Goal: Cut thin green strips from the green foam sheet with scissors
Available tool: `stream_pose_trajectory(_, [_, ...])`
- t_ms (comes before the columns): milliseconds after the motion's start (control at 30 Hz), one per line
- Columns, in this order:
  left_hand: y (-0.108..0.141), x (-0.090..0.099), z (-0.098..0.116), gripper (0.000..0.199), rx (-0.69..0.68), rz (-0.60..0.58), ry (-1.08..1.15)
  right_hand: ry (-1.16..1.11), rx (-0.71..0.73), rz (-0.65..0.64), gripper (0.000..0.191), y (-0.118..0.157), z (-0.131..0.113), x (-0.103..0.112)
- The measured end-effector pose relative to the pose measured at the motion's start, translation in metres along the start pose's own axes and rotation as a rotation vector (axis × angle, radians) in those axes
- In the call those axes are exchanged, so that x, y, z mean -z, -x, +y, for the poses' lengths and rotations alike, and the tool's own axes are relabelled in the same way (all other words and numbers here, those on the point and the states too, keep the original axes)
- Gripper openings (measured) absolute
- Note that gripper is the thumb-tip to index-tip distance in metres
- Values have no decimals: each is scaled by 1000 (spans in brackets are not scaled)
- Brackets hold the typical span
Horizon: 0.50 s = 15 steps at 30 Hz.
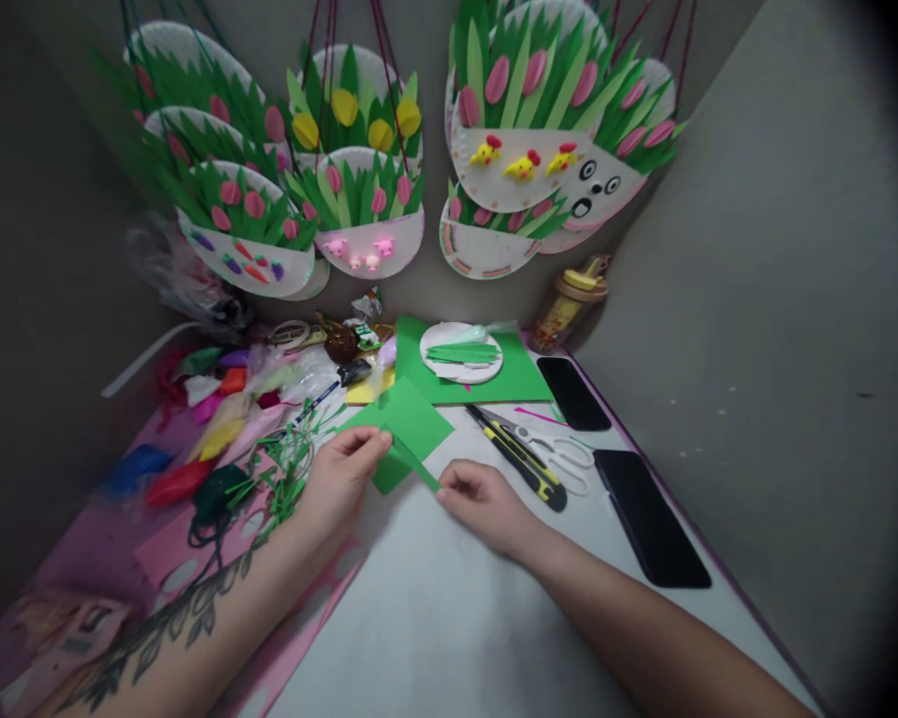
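Note:
My left hand (348,469) pinches one end of a narrow green paper strip (416,465) between thumb and fingers. At the strip's lower right end, my right hand (479,501) grips it with closed fingertips, so the strip runs slanting between both hands. Behind it lies a square sheet of green paper (411,414) on the white table surface. Farther back, a white paper plate (460,369) bears several green strips (462,353) and rests on a larger green sheet (516,384). Thin green paper scraps (288,469) are heaped beside my left wrist.
Right of my hands lie a yellow-black utility knife (520,459), white-handled scissors (565,457) and two dark phones (651,519) (573,392). Colourful clay packets (180,483) crowd the left. A drink cup (565,307) stands at the back wall, under hanging paper-plate baskets (374,234).

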<state>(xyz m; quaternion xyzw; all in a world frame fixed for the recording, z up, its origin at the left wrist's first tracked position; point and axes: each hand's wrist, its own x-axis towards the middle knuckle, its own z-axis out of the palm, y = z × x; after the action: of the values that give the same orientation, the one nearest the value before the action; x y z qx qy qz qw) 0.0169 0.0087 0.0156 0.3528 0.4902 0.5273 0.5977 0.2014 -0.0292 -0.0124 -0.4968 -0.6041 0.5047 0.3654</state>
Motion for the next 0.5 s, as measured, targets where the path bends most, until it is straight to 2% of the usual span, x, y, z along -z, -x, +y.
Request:
stream_pose_trajectory(233, [-12, 6, 7, 28, -89, 82, 75, -25, -10, 26, 15, 0, 2, 2])
stream_pose_trajectory(300, [-9, 4, 6, 31, -53, -6, 7, -29, -11, 30, 15, 0, 3, 2])
stream_pose_trajectory(400, [3, -1, 0, 30, 78, -231, -197, 34, 36, 27, 13, 0, 3, 2])
stream_pose_trajectory(500, [14, -5, -8, 30, 98, -275, -315, 88, 71, 22, 9, 0, 0, -1])
